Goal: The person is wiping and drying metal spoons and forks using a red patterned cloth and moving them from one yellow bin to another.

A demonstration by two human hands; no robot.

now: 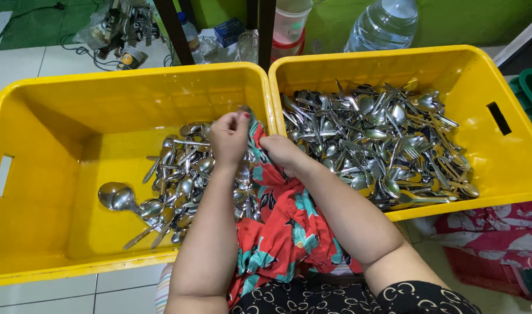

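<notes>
Left hand (230, 138): raised over the left yellow crate (56, 110), fingers curled together and pinching the tip of a spoon (244, 109) wrapped in the upper edge of a red floral cloth (277, 221). Right hand (280, 152): just beside the left, at its 4 o'clock, fingers closed into the same cloth; whether they grip cutlery beneath it cannot be told. Cloth: hangs over the shared rim between the two crates, running down toward 6 o'clock. Left crate: partly filled, loose pile of spoons (179, 186) at its right half. Right yellow crate (487, 75): at 3 o'clock, heaped with spoons and forks (376, 145). Clear water bottle (385, 26): beyond, at 1 o'clock.
</notes>
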